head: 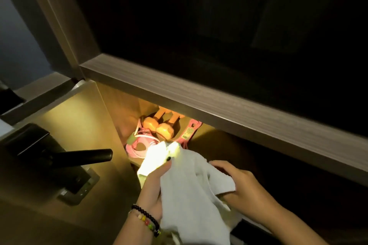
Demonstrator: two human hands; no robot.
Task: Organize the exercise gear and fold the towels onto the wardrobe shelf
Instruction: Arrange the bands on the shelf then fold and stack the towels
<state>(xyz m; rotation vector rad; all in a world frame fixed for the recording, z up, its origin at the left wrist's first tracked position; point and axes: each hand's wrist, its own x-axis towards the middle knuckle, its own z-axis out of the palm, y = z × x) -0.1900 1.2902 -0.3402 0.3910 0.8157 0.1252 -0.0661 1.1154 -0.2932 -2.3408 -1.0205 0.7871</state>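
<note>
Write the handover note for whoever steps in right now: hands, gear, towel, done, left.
Left hand: grips the white towel from the left, beaded bracelets on the wrist.
Right hand: holds the towel's right side, fingers tucked into the cloth.
Towel: bunched and unfolded, held in front of the lit lower shelf, not on it.
Gear: two orange dumbbells lie side by side at the shelf's back left; a pink strap right of them, a pink corded item in front.
Done: gear is on the shelf.
Left: fold the towel, set it on the shelf.
</note>
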